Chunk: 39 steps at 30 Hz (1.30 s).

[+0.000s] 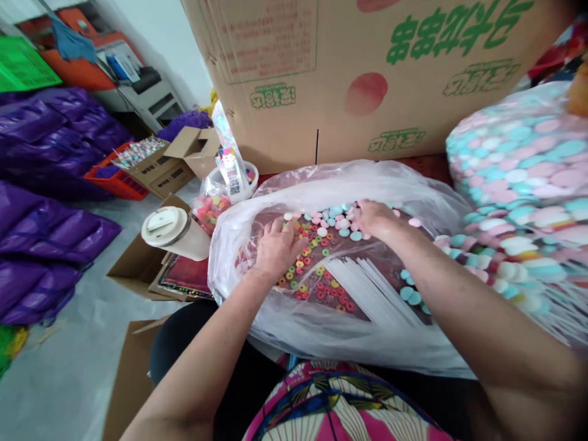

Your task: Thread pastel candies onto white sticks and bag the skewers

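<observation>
1. Your patterned top [340, 410] is nearest, below both hands, with your dark trousers [248, 370] on either side of it.
2. Clear plastic sheeting [367, 352] bunches up in front of you and surrounds the work area under your hands.
3. White sticks [374, 291] lie in a slanting bundle between your forearms, nearer to you than your right hand.
4. Small coloured rings [345, 304] are scattered between the sticks and your left hand, some right beside its thumb.
5. Your left hand [275, 248] is palm down, its fingers loosely spread and its thumb held apart, at the left edge of the rings.
6. Your right hand [374, 217] has its fingers bent down into the round pastel pieces [344, 225]; you cannot tell from this view whether it pinches one. These pieces spread from its fingertips toward your left hand, and more lie under your right forearm.
7. Left of your left hand stands a white lidded cup [195, 239], with a bag of coloured pieces [214, 208] just beyond it.
8. Well right of your right hand, pastel pieces on sticks [533, 233] are heaped together.
9. Beyond both hands rises a large cardboard box [285, 138].
10. Far left of your hands, purple bundles [43, 245] sit on the floor.
</observation>
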Motion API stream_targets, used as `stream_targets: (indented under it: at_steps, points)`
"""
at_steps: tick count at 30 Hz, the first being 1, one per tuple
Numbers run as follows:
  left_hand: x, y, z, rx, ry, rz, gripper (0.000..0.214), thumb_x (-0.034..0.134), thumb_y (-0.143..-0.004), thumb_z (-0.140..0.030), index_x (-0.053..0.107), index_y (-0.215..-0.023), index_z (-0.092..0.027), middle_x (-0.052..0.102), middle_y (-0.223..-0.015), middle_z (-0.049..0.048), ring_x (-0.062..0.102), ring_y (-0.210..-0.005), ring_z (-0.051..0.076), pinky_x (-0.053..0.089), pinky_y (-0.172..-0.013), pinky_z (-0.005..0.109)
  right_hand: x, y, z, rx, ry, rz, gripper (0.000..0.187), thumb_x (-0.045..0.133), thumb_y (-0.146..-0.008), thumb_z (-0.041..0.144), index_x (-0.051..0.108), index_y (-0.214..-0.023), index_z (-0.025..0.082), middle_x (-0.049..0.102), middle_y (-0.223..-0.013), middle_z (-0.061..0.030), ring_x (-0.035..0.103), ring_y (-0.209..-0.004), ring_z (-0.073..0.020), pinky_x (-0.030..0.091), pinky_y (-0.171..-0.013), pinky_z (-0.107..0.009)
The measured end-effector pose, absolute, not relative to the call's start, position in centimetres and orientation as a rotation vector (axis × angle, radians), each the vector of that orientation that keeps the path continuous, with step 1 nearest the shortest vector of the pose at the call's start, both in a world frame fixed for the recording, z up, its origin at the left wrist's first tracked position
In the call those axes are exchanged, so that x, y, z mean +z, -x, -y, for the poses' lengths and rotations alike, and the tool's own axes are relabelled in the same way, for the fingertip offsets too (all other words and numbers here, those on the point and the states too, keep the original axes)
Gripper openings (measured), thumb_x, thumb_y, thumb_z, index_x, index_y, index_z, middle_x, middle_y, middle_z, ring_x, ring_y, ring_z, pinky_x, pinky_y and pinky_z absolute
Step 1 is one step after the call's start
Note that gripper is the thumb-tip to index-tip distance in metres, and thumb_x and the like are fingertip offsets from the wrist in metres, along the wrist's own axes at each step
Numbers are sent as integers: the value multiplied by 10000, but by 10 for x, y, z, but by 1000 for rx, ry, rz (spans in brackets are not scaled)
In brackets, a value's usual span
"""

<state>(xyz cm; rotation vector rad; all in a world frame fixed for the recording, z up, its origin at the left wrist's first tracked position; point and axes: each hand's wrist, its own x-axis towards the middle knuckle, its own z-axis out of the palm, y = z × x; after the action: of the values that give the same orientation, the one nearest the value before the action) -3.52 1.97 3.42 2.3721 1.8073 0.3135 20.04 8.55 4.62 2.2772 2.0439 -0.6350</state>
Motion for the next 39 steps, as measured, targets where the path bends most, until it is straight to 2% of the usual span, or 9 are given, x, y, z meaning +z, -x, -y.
stream_targets:
  at_steps: [4,8,14,20,24,26,29,33,39]
  points:
    - [39,17,13,266,-2413,-1494,287,420,-897,-322,661,-843,-174,639,-852,133,596,-884,288,437,-847,437,54,-205,-40,-439,-2153,-2123,288,416,-889,263,639,-1018,134,668,-1009,-169,609,-949,-250,413,-739,-318]
    - [28,-14,37,232,-2262,-1574,138,540,-805,-221,658,-813,-150,627,-892,181,586,-916,353,432,-830,489,36,-206,18,-483,-1886,-2204,202,477,-861,240,651,-947,182,658,-1044,-93,617,-894,-189,408,-706,-271]
    - [23,3,51,423,-2187,-1587,206,443,-863,-200,648,-853,-189,623,-894,129,587,-879,269,458,-822,403,36,-215,32,-319,-1840,-2257,208,446,-873,178,646,-924,149,633,-1000,-104,599,-891,-192,400,-754,-287]
    - [27,8,78,82,-2254,-1690,198,498,-814,-162,649,-938,-133,620,-994,183,555,-956,343,450,-848,498,40,-156,32,-327,-1377,-2730,232,445,-861,102,641,-976,153,650,-1025,-87,539,-1002,-217,385,-834,-332]
    - [19,14,85,212,-2236,-1493,202,458,-812,-107,639,-899,-130,629,-949,156,573,-908,290,475,-843,459,27,-141,57,-302,-1184,-2879,261,418,-887,109,630,-1036,136,643,-1037,-108,527,-1005,-241,360,-888,-422]
    - [14,20,84,372,-2233,-1341,216,455,-811,-102,633,-929,-134,631,-966,145,584,-906,262,490,-837,429,29,-149,58,-384,-1120,-2935,281,428,-862,75,638,-1031,151,648,-1023,-92,540,-984,-216,351,-912,-403]
    - [12,29,76,580,-2207,-1174,248,476,-820,-117,627,-1015,-138,640,-1016,131,606,-939,226,501,-842,363,44,-169,34,-364,-1438,-2774,301,403,-844,48,656,-962,157,658,-968,-87,571,-893,-181,390,-814,-313]
    - [24,37,57,680,-2067,-1422,179,494,-841,-158,663,-898,-167,683,-861,64,631,-807,167,498,-765,276,56,-197,-2,-261,-1935,-2133,290,399,-899,222,672,-958,142,667,-984,-149,607,-912,-250,402,-722,-329]
    - [41,11,12,232,-2096,-1708,209,468,-856,-210,674,-844,-175,691,-865,63,639,-824,184,488,-764,286,29,-213,16,-433,-1916,-1948,307,384,-868,196,687,-891,152,696,-946,-151,649,-883,-252,400,-673,-317]
